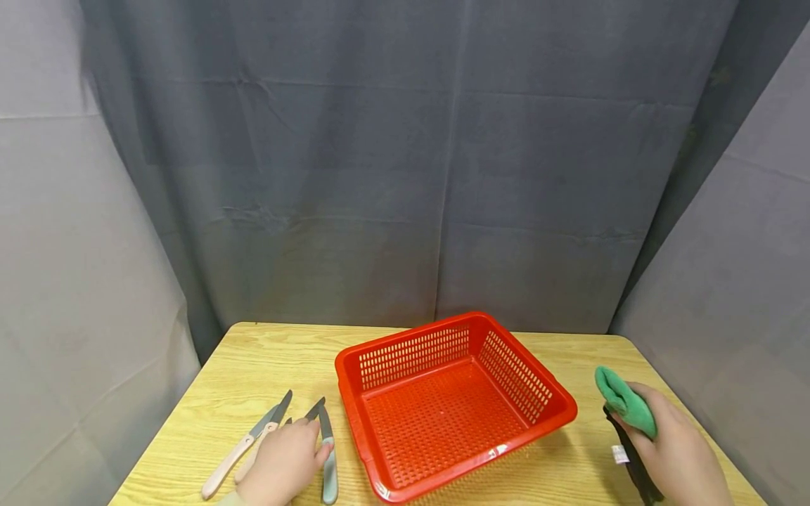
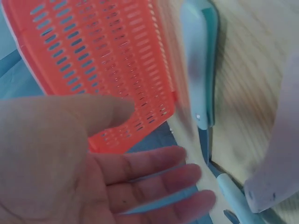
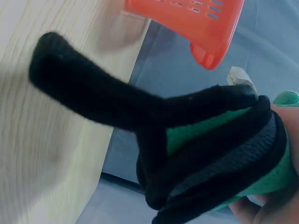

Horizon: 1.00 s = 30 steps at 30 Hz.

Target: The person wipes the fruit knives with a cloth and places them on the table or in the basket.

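In the head view my left hand (image 1: pixel 285 460) hovers over several small knives at the table's left front. Its fingers are fairly straight in the left wrist view, with no knife between them. Beside the thumb lies a knife with a blue-green handle (image 1: pixel 330 471); further left is a knife with a pale pink handle (image 1: pixel 224 467). The hand hides part of the other knives. On the right, my right hand (image 1: pixel 680 450) grips a folded green and black glove (image 1: pixel 623 400) above the table. Black finger parts of the glove (image 3: pixel 205 154) hang toward the right wrist camera, and a white tag shows.
A red plastic basket (image 1: pixel 471 458) with slotted walls stands between the two hands, set at an angle on the wooden table (image 1: pixel 278 351). Grey curtains (image 1: pixel 354 176) hang behind the table and along both sides.
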Motion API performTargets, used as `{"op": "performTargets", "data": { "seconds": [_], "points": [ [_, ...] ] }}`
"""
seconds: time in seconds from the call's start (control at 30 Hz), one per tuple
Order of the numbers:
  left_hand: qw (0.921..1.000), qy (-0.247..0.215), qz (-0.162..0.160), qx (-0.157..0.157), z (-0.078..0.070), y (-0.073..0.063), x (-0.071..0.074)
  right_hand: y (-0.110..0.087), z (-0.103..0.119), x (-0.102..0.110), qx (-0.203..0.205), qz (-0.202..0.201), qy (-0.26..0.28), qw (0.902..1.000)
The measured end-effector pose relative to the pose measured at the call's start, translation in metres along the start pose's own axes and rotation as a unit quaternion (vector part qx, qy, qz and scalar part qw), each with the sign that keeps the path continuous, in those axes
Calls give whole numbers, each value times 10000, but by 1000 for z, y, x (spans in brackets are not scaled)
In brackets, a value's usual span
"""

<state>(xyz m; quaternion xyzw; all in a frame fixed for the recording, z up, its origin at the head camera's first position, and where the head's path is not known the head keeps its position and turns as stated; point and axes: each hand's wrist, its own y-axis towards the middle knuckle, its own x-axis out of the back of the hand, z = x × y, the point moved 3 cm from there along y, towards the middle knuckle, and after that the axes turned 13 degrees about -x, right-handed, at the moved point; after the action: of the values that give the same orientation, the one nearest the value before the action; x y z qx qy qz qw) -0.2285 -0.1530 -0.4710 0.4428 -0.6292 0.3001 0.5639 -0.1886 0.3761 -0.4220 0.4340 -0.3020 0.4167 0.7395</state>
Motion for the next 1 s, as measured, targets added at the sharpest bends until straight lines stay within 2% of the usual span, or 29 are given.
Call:
{"op": "performTargets", "data": {
  "seconds": [0.17, 0.33, 0.5, 0.7, 1.0],
  "points": [
    [9995, -62, 264, 160, 4, 1, -13, -2, 10, 1, 112, -117, 50, 9999],
    [9997, 128, 140, 180, 1, 2, -17, -5, 17, 0, 254, -252, 149, 9992],
    [9988, 163, 278, 370, -2, 5, -19, -5, 18, -1, 106, 38, 196, 9997],
    [9979, -26, 442, 481, -4, 8, -18, -4, 14, -6, 12, 345, 264, 9991],
    [9990, -3, 267, 362, -4, 11, -26, -4, 8, -12, 46, 529, 143, 9985]
  ]
}}
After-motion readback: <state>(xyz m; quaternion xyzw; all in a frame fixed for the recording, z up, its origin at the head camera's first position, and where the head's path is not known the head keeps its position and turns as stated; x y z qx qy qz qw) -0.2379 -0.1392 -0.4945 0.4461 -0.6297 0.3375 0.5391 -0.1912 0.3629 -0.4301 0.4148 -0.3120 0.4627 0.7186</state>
